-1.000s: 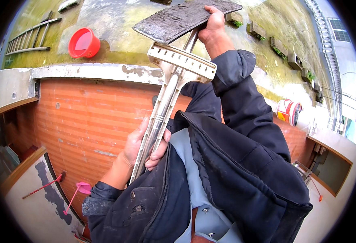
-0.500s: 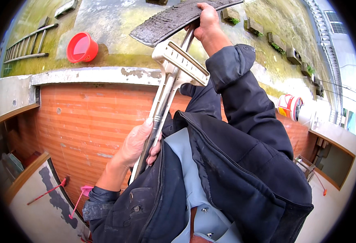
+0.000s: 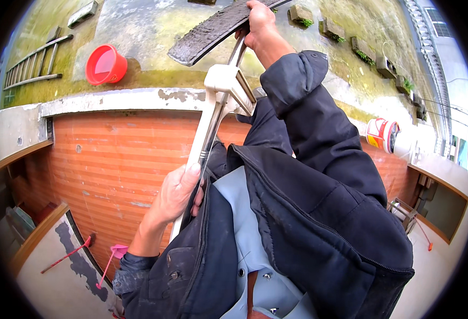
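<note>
A flat mop with a metal handle [image 3: 208, 143] runs slantwise across the view in front of my body. My left hand [image 3: 176, 195] is wrapped round the handle low down, beside my dark jacket. At the far end my right hand [image 3: 261, 22] grips the mop by its head, fingers at the edge of the wet, dark grey pad [image 3: 207, 36]. Between the hands, a white plastic wringer frame [image 3: 231, 85] sits on the handle below the pad, apart from it. The inner fingers of my left hand are partly hidden behind the handle.
A red bucket [image 3: 106, 65] stands on the mossy concrete beyond a low white ledge [image 3: 127, 99]. A ladder [image 3: 39, 61] lies far left. Concrete blocks [image 3: 332, 30] line the right, and a white-and-red pail [image 3: 381, 134] sits by the ledge. Orange tiles [image 3: 111, 159] cover the near floor.
The mop has turned about its handle, so the wringer frame now shows more end-on. Its pad and my right hand have moved a little left. Both hands keep their hold.
</note>
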Available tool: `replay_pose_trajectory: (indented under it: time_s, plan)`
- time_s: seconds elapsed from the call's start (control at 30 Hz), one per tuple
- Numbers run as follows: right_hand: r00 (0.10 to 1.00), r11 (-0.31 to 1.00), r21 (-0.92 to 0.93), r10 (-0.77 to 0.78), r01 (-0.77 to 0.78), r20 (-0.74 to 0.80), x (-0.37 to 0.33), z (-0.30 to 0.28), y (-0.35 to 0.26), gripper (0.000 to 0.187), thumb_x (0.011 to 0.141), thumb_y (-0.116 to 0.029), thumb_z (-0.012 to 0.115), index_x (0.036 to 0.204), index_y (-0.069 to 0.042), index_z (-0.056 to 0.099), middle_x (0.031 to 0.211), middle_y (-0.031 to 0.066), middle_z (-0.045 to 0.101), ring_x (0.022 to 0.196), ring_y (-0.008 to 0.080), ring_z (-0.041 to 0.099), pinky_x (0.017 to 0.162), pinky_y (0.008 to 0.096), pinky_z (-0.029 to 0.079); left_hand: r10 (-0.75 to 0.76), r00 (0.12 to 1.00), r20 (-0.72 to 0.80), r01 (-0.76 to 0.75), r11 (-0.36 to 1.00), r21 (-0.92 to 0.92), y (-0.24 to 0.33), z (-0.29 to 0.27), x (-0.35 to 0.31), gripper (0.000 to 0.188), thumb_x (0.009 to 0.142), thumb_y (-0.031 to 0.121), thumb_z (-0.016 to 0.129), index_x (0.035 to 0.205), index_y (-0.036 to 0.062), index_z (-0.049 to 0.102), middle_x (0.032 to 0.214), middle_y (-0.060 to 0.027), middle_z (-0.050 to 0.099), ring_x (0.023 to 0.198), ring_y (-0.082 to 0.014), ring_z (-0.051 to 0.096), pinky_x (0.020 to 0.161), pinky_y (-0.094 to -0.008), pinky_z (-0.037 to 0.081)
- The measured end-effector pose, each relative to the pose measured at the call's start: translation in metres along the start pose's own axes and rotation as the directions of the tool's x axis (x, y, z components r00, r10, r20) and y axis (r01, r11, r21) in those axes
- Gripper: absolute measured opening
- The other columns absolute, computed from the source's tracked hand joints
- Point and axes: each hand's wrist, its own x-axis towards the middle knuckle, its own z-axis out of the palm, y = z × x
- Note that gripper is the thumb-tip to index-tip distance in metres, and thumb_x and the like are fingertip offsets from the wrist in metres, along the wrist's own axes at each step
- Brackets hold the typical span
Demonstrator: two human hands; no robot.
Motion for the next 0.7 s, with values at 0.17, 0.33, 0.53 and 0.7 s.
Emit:
replay_pose_trajectory:
  time_s: [0.17, 0.33, 0.53, 0.7]
  plan:
    - [1.000, 0.999, -0.034, -0.021, 0.020, -0.020, -0.007, 0.001, -0.002, 0.025, 0.091, -0.026, 0.056, 0.080, -0.005, 0.049, 0.062, 0.0089, 0.049, 0.048, 0.0226, 0.048, 0.040, 0.0423, 0.034, -0.018, 0.996, 0.088, 0.034, 0.984, -0.175, -0.011, -0.008, -0.003, 0.055, 0.099, 0.057, 0.042, 0.091, 0.0028, 0.053, 0.056, -0.0081, 0.054, 0.043, -0.0155, 0.053, 0.041, -0.0258, 0.043]
    - [1.000, 1.000, -0.009, -0.019, 0.019, -0.023, -0.009, 0.004, 0.002, 0.025, 0.091, -0.026, 0.056, 0.080, -0.005, 0.049, 0.062, 0.0084, 0.049, 0.048, 0.0224, 0.048, 0.040, 0.0420, 0.033, -0.015, 0.987, 0.158, 0.053, 0.969, -0.241, -0.013, -0.013, -0.004, 0.054, 0.099, 0.055, 0.042, 0.093, 0.0028, 0.053, 0.057, -0.0088, 0.055, 0.044, -0.0162, 0.054, 0.041, -0.0259, 0.043]
    - [0.997, 0.998, 0.005, -0.057, 0.057, -0.045, 0.010, 0.003, 0.005, 0.025, 0.091, -0.027, 0.057, 0.078, -0.006, 0.049, 0.061, 0.0073, 0.048, 0.048, 0.0217, 0.047, 0.040, 0.0414, 0.033, -0.012, 1.000, -0.001, 0.012, 0.998, -0.066, -0.004, -0.002, -0.003, 0.052, 0.101, 0.052, 0.041, 0.090, 0.0029, 0.054, 0.058, -0.0078, 0.056, 0.045, -0.0143, 0.055, 0.043, -0.0255, 0.043]
    - [0.998, 1.000, -0.008, 0.002, -0.002, -0.064, 0.014, 0.002, 0.008, 0.024, 0.091, -0.027, 0.057, 0.079, -0.007, 0.050, 0.061, 0.0067, 0.048, 0.048, 0.0212, 0.046, 0.040, 0.0411, 0.033, 0.021, 0.999, -0.045, -0.019, 0.999, 0.030, -0.011, -0.001, -0.005, 0.052, 0.102, 0.051, 0.040, 0.090, 0.0025, 0.054, 0.058, -0.0075, 0.056, 0.046, -0.0137, 0.055, 0.043, -0.0257, 0.043]
